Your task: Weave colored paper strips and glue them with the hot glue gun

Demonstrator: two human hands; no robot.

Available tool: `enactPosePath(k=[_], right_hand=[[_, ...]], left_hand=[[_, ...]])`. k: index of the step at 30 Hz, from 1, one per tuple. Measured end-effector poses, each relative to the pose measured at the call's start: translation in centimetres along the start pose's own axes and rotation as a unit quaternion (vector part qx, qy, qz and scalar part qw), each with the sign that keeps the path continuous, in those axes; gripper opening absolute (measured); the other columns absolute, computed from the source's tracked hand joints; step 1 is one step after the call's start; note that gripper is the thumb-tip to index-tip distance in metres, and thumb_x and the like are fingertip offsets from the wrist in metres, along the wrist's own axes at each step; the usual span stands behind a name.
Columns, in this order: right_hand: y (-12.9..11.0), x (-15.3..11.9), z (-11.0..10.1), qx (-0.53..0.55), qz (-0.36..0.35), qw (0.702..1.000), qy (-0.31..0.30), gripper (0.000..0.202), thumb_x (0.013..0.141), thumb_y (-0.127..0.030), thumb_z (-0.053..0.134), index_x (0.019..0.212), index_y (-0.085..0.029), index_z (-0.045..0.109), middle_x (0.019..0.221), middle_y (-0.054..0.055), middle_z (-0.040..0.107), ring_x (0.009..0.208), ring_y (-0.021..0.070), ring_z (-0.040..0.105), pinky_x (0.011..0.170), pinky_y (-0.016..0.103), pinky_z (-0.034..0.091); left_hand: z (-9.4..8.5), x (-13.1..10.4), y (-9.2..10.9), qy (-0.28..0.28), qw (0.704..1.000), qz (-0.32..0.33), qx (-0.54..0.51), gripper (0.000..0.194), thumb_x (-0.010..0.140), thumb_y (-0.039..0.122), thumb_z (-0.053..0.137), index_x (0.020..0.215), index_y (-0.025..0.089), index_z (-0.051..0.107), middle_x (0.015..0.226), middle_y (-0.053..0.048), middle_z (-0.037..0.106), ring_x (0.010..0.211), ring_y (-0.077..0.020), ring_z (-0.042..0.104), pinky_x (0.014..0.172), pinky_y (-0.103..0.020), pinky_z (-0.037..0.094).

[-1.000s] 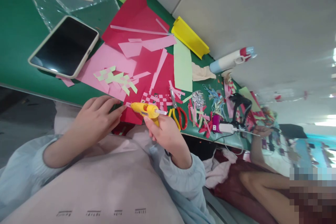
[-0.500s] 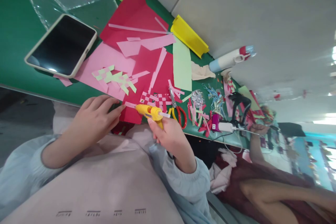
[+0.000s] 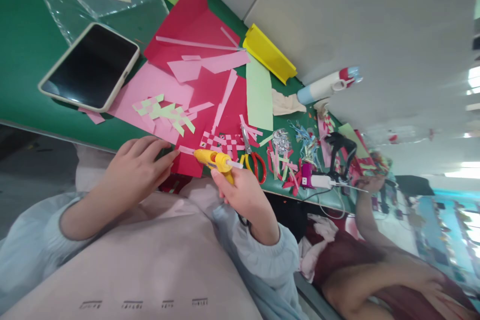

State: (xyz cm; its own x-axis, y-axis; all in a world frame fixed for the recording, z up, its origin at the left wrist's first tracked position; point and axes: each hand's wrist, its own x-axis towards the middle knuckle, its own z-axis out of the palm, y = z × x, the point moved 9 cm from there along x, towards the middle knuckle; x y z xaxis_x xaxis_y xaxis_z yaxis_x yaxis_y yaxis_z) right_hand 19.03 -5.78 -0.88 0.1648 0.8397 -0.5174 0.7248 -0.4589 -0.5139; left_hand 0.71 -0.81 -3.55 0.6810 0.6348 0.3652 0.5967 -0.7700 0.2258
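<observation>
My right hand [image 3: 242, 192] is wrapped round the handle of a yellow hot glue gun [image 3: 213, 159], with a pale glue stick poking out of its back. The gun's nozzle points left at a narrow pink paper strip [image 3: 186, 150] over red paper at the table's near edge. At the strip's other end, my left hand [image 3: 140, 167] pinches it between fingertips; the thumb is mostly hidden. Just beyond the gun lies a pink-and-red checkered woven paper piece [image 3: 225, 142]. Scissors [image 3: 255, 160] with red and yellow handles rest right of the gun.
A phone [image 3: 90, 67] lies left on the green table [image 3: 22, 55], near a green-and-pink woven piece [image 3: 163, 110]. Red folded card [image 3: 183, 25], a yellow holder [image 3: 270, 54] and a bottle [image 3: 326, 85] are farther back. Another person's arm [image 3: 365, 210] and a purple-white glue gun [image 3: 313, 180] are at right.
My hands, the glue gun and the strip keep nearly the same places. At the right, the other person's lower arm has shifted down over their lap, its hand now showing.
</observation>
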Motion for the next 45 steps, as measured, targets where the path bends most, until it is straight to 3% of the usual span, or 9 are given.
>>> enactPosePath(k=[11, 15, 17, 19, 21, 23, 28, 35, 45], right_hand=[[1.4, -0.4, 0.2, 0.094, -0.016, 0.995, -0.003, 0.047, 0.095, -0.059, 0.050, 0.072, -0.020, 0.058, 0.056, -0.002, 0.060, 0.044, 0.0096, 0.054, 0.049, 0.022, 0.044], [2.7, -0.3, 0.6, 0.157, -0.023, 0.987, 0.010, 0.045, 0.094, -0.059, 0.051, 0.076, -0.019, 0.059, 0.058, -0.002, 0.060, 0.044, 0.0093, 0.054, 0.049, 0.022, 0.046], [2.8, -0.2, 0.8, 0.166, -0.048, 0.985, 0.025, 0.044, 0.095, -0.058, 0.050, 0.075, -0.020, 0.058, 0.059, -0.002, 0.060, 0.047, 0.0105, 0.056, 0.053, 0.024, 0.048], [2.4, -0.3, 0.8, 0.143, -0.075, 0.985, 0.060, 0.041, 0.094, -0.058, 0.050, 0.078, -0.021, 0.059, 0.059, -0.001, 0.060, 0.052, 0.0130, 0.059, 0.059, 0.026, 0.050], [1.6, -0.4, 0.6, 0.103, -0.101, 0.983, 0.112, 0.037, 0.092, -0.057, 0.053, 0.088, -0.022, 0.061, 0.063, 0.000, 0.062, 0.057, 0.0161, 0.061, 0.061, 0.028, 0.050], [0.6, -0.6, 0.3, 0.076, -0.123, 0.976, 0.161, 0.039, 0.090, -0.057, 0.054, 0.100, -0.020, 0.062, 0.072, 0.002, 0.066, 0.062, 0.0183, 0.063, 0.060, 0.029, 0.049], [-0.6, -0.5, 0.2, -0.006, -0.136, 0.965, 0.224, 0.038, 0.092, -0.050, 0.053, 0.114, -0.020, 0.060, 0.089, 0.007, 0.072, 0.078, 0.0233, 0.070, 0.067, 0.030, 0.050], [-1.5, -1.3, 0.1, -0.022, -0.195, 0.931, 0.309, 0.040, 0.093, -0.046, 0.049, 0.115, -0.015, 0.059, 0.094, 0.012, 0.073, 0.084, 0.0246, 0.072, 0.071, 0.029, 0.052], [-1.4, -2.3, 0.8, -0.041, -0.224, 0.904, 0.363, 0.027, 0.094, -0.037, 0.046, 0.109, -0.019, 0.059, 0.088, 0.009, 0.072, 0.078, 0.0220, 0.071, 0.069, 0.029, 0.055]], left_hand=[[-1.1, -0.5, -0.6, 0.030, 0.999, 0.003, -0.023, 0.026, 0.099, 0.028, 0.050, 0.120, 0.021, 0.064, 0.118, -0.009, 0.071, 0.107, -0.0269, 0.066, 0.088, -0.042, 0.054], [-2.9, -0.4, -0.6, 0.067, 0.997, -0.028, -0.027, 0.020, 0.100, 0.027, 0.049, 0.094, 0.018, 0.066, 0.094, -0.004, 0.074, 0.087, -0.0185, 0.067, 0.079, -0.036, 0.055], [-4.1, -0.2, -0.7, 0.097, 0.992, -0.076, -0.040, 0.033, 0.101, 0.029, 0.046, 0.072, 0.019, 0.060, 0.074, 0.000, 0.067, 0.075, -0.0141, 0.064, 0.073, -0.032, 0.052], [-5.6, 0.1, 0.6, 0.136, 0.986, -0.054, -0.082, 0.038, 0.100, 0.028, 0.047, 0.063, 0.020, 0.054, 0.062, 0.003, 0.060, 0.064, -0.0104, 0.059, 0.062, -0.028, 0.047], [-6.9, 0.5, 2.4, 0.157, 0.977, -0.006, -0.145, 0.032, 0.097, 0.021, 0.049, 0.066, 0.021, 0.056, 0.064, 0.003, 0.064, 0.062, -0.0102, 0.058, 0.061, -0.027, 0.048], [-7.8, 1.1, 3.6, 0.151, 0.967, 0.007, -0.203, 0.033, 0.097, 0.016, 0.045, 0.065, 0.021, 0.054, 0.060, 0.002, 0.062, 0.059, -0.0116, 0.056, 0.058, -0.028, 0.047], [-9.7, 2.1, 6.9, 0.144, 0.955, 0.075, -0.249, 0.029, 0.089, 0.013, 0.061, 0.062, 0.020, 0.053, 0.059, 0.001, 0.060, 0.055, -0.0116, 0.053, 0.056, -0.028, 0.048], [-10.0, 2.5, 7.9, 0.142, 0.964, 0.053, -0.217, 0.037, 0.090, 0.023, 0.067, 0.058, 0.019, 0.051, 0.053, 0.003, 0.055, 0.052, -0.0105, 0.050, 0.053, -0.027, 0.046], [-9.2, 1.7, 8.5, 0.131, 0.962, 0.051, -0.233, 0.033, 0.091, 0.017, 0.062, 0.061, 0.021, 0.050, 0.052, 0.003, 0.053, 0.051, -0.0127, 0.045, 0.048, -0.031, 0.045]])
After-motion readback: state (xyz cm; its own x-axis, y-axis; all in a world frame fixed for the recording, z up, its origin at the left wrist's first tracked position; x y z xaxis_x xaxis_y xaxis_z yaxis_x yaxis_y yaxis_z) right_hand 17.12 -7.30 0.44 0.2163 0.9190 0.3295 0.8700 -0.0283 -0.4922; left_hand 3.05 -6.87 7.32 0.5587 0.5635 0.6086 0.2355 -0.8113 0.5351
